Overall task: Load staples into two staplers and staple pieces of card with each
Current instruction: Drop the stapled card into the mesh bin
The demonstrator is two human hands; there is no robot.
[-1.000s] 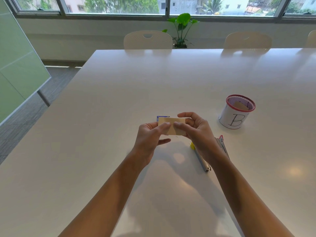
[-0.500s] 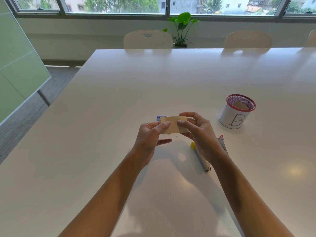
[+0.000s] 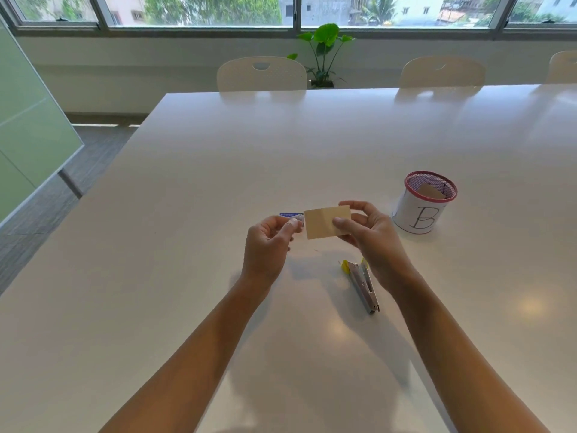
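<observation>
The right hand (image 3: 371, 235) pinches one tan card (image 3: 326, 221), long axis left-right, above the table (image 3: 187, 214); the left hand (image 3: 270, 242) has loosely curled fingers, beside its left edge. One open stapler (image 3: 362, 284) points away-left. A cup (image 3: 423, 203) reads "B"

Bright daylight comes in through the windows (image 3: 199, 10) at the far wall and falls evenly over the white bench (image 3: 218, 170). Soft grey shadows lie under both forearms. A pale ceiling-light glare spot shines on the bench at right. The wide lens bends straight edges near the corners; focus is slightly soft throughout
</observation>
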